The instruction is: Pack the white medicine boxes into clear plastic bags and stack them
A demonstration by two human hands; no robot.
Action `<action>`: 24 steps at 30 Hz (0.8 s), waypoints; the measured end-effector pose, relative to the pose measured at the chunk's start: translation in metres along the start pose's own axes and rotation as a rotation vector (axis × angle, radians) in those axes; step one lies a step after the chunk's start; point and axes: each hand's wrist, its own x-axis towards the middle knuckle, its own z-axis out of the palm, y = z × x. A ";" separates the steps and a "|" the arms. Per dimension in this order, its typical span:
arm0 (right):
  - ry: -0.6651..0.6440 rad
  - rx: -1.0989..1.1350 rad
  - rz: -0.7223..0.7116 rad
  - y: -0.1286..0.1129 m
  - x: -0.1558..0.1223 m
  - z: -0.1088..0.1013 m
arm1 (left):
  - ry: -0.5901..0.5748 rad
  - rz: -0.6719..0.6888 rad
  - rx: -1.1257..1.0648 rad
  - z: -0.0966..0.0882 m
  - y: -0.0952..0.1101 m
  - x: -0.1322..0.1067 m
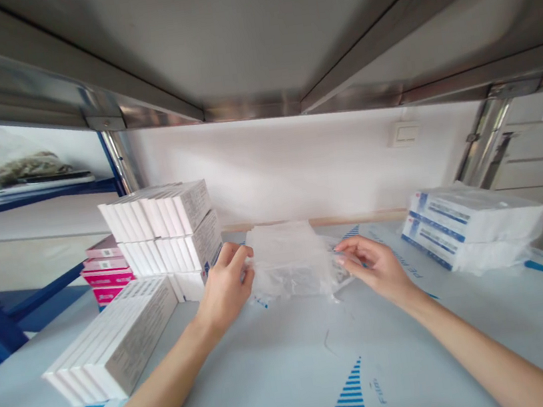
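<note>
Plastic-wrapped bundle (287, 262) sits between the hands (226, 289) (376, 269), touching both.

There were 2 hands, a left hand (224, 290) and a right hand (376, 268), with 1 clear plastic-wrapped pack (287, 262) between them. Left of that pack: 2 stacked rows of white boxes (164, 229), 1 lying row of white boxes (111, 340), about 4 pink boxes (107, 274). Right of it: 2 shrink-wrapped white-and-blue packs (472, 229). Behind it: 1 wall switch (406, 134).
</note>
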 end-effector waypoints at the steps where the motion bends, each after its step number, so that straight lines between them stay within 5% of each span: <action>1: 0.028 -0.044 -0.029 0.003 0.001 -0.002 | 0.006 -0.027 0.026 -0.002 -0.002 0.002; 5: 0.120 -0.270 -0.284 0.004 0.002 -0.010 | 0.012 -0.170 0.037 -0.011 -0.008 0.008; 10: 0.241 -0.559 -0.563 -0.009 0.001 -0.005 | -0.059 -0.350 -0.306 -0.008 -0.002 0.008; 14: 0.256 -0.595 -0.535 -0.008 0.001 -0.005 | -0.017 -0.426 -0.439 -0.001 0.001 0.008; 20: -0.090 -0.172 -0.310 -0.014 0.001 -0.017 | 0.032 -0.461 -0.627 -0.008 -0.002 0.012; 24: 0.045 0.055 -0.225 -0.020 0.011 -0.016 | -0.067 -0.349 -0.716 -0.020 0.007 0.013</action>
